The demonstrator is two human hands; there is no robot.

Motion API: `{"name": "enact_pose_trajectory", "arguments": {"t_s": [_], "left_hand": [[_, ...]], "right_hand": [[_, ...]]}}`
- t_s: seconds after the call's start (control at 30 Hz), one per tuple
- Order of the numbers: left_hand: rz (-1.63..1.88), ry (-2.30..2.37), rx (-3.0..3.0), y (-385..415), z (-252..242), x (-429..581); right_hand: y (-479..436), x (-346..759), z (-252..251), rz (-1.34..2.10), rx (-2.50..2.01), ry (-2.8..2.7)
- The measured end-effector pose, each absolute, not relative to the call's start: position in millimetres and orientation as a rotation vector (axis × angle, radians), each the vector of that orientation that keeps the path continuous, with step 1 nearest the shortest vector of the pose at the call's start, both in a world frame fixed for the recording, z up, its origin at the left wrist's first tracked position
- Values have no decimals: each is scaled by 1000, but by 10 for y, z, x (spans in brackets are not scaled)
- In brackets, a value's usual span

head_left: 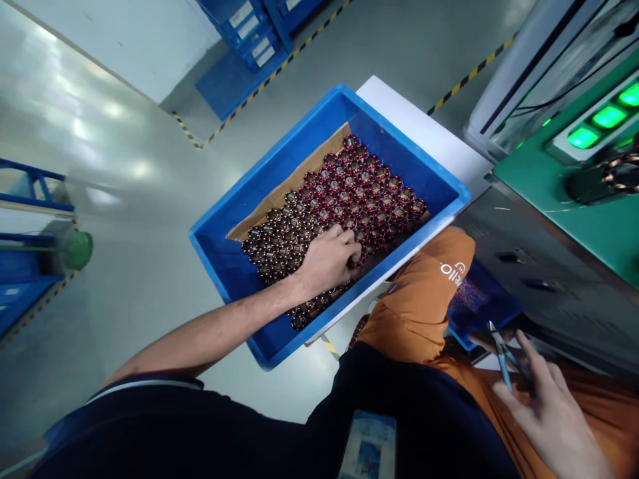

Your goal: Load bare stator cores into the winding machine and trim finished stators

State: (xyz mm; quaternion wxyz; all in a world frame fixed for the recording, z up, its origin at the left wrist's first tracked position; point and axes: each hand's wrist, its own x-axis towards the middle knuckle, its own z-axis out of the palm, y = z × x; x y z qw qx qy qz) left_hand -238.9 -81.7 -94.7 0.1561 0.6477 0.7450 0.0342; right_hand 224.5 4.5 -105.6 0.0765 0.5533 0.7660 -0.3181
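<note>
My left hand (332, 259) reaches into a blue plastic bin (227, 203). Its fingers curl down round a small wound motor stator, with the fingertips partly hidden. Rows of pink-wound stators (367, 189) fill the bin's right part, and dark copper-wound stators (282, 243) lie on the left, under and around my forearm. Low on the right, my right hand (542, 399) holds small wire cutters (503, 359) with light blue handles above my lap. Their jaws point up and away from me.
The bin rests on a white surface (399, 113). To the right stands a green bench (564, 183) with lit green buttons (608, 117) and a larger wound part (622, 174). Below it, another blue bin (479, 303) holds copper-coloured scraps. Blue crates (244, 26) stand beyond striped floor tape.
</note>
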Motion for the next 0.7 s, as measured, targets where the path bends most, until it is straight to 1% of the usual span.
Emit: {"name": "enact_pose_trajectory", "arguments": {"t_s": [0.3, 0.43, 0.5, 0.57, 0.63, 0.7], "left_hand": [[-36, 2369, 1775, -792, -927, -2350], [-40, 2325, 1838, -778, -734, -2373], [77, 2344, 1836, -697, -506, -2371], [327, 2354, 1846, -522, -227, -2332], [610, 2229, 1968, -252, 45, -2226], [817, 2056, 2121, 81, 256, -2036]], "right_hand": [[86, 2259, -1101, -1035, 1654, 2309], [49, 2320, -1143, -1079, 1614, 2303], [9, 2311, -1110, -1103, 1645, 2280], [-28, 2268, -1048, -1132, 1691, 2249], [-56, 2210, -978, -1179, 1713, 2231], [-82, 2168, -913, -1216, 1734, 2221]]}}
